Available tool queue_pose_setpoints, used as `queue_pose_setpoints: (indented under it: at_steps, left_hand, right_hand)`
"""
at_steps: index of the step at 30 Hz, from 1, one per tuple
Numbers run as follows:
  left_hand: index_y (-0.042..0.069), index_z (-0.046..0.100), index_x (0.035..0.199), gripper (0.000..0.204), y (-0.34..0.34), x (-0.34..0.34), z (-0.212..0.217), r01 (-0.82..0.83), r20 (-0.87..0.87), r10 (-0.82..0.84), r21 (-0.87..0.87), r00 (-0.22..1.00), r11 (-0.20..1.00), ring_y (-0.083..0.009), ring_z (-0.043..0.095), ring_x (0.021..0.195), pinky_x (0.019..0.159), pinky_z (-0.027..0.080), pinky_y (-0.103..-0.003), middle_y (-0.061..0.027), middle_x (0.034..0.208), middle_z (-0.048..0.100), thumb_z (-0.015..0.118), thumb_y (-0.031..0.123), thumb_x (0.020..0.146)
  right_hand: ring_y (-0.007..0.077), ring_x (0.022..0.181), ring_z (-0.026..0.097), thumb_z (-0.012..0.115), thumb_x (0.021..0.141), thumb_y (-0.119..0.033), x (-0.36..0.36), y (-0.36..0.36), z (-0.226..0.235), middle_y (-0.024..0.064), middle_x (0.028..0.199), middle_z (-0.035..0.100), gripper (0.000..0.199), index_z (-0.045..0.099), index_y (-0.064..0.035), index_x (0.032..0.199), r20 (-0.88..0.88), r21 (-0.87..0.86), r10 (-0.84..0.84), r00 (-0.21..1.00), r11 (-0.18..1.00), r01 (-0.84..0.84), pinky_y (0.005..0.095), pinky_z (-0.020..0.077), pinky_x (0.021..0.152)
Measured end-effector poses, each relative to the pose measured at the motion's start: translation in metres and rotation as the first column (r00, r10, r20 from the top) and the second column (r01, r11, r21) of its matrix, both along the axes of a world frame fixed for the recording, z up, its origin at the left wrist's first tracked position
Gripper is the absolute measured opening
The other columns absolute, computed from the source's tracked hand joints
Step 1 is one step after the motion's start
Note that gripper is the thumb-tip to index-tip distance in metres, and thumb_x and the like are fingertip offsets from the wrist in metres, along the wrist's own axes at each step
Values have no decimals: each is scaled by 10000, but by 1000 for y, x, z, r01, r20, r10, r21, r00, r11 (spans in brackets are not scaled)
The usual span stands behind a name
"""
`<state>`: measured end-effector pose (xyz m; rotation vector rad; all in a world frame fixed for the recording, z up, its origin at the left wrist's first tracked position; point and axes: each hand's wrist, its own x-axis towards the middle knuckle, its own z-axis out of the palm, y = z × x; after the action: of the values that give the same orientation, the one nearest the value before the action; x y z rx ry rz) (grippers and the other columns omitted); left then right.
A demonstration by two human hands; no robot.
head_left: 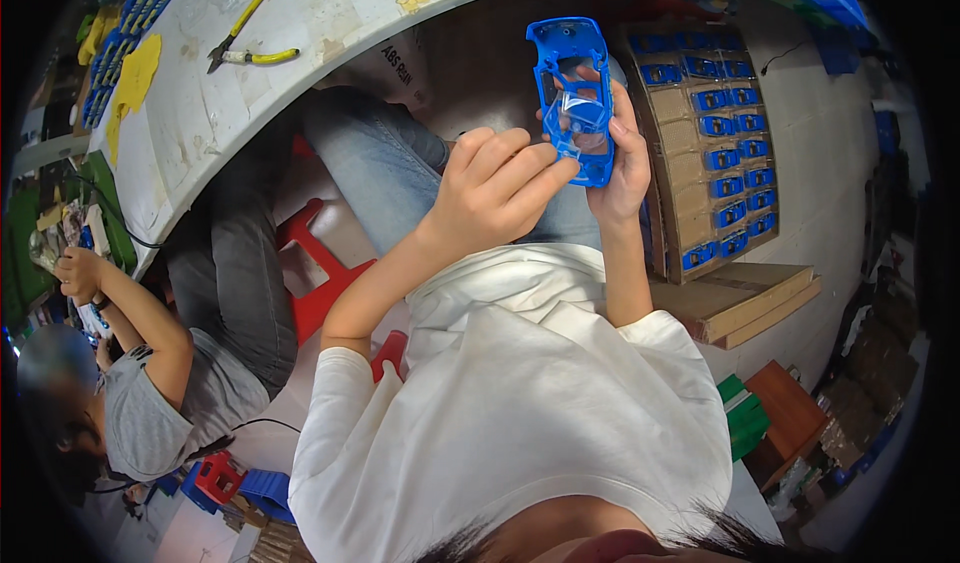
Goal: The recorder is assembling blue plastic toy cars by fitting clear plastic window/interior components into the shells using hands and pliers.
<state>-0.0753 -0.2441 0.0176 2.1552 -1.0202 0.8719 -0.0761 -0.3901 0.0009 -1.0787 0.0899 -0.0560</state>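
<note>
A blue toy car body shell (545, 58) is held upright over my lap, its hollow inner side facing me. My right hand (627, 158) grips it along the right side and near end, thumb at the edge and fingers behind. Inside the shell lies a clear plastic window piece (582, 108), reflecting light. My left hand (497, 181) is curled, with its fingertips pinched at the near end of that clear piece. The exact hold of the fingertips is partly hidden.
Yellow-handled cutters (262, 57) lie on the white table (330, 13) at far left. A cardboard tray (690, 173) holding several blue car shells stands at right, near stacked flat cardboard boxes (745, 298). A co-worker (170, 363) sits at left beside a red stool (320, 273).
</note>
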Motion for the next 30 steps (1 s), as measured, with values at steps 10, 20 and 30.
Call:
queue_pose_setpoints:
  at_steps: [10,20,30]
  left_hand:
    - [140,649,854,278,21,0,9,-24,75,28,-56,997,998,-147,501,739,663,348,-283,36,783,577,679,69,586]
    - [37,565,873,185,16,-2,-1,-204,-596,-586,-775,549,598,-122,522,779,693,376,-258,-44,860,594,662,2,719]
    - [7,562,876,63,31,8,-15,-291,-592,-597,-798,542,528,-116,516,846,765,397,-232,-74,872,572,528,53,850]
  right_hand:
    - [253,964,545,428,748,-353,1,-17,-5,205,1192,459,624,371,15,1249,23,421,165,986,893,-160,349,481,770]
    - [224,701,493,580,674,-393,3,-13,-8,288,1288,279,709,403,-28,1255,218,749,382,898,525,-405,289,468,566]
    - [236,798,466,541,669,-425,3,-13,-11,194,1309,316,812,303,-7,1323,273,828,278,921,419,-372,301,447,632]
